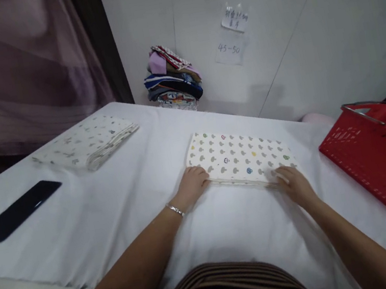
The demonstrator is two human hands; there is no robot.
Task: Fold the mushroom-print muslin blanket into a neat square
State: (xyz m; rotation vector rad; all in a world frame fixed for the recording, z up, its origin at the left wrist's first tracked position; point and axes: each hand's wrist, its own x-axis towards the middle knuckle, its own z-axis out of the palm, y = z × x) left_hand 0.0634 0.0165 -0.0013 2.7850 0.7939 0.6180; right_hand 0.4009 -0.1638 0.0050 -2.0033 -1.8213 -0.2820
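A folded white cloth (234, 154) with a print of grey and a few coloured mushrooms lies flat on the white-covered table (131, 195). Its near left corner is between the fingers of my left hand (194, 184), which wears a silver bracelet (175, 210) at the wrist. At the near right corner my right hand (295, 185) grips the edge, fingers bent and slightly blurred. Layers of the fold show along the near edge between both hands.
A second folded cloth (84, 141) and a black flat slab (18, 210) lie on the left. On the right stands a red basket (385, 155) with metal handles. Beyond the table is a stack of folded fabrics (174, 80) by the wall; a curtain (16, 71) hangs left.
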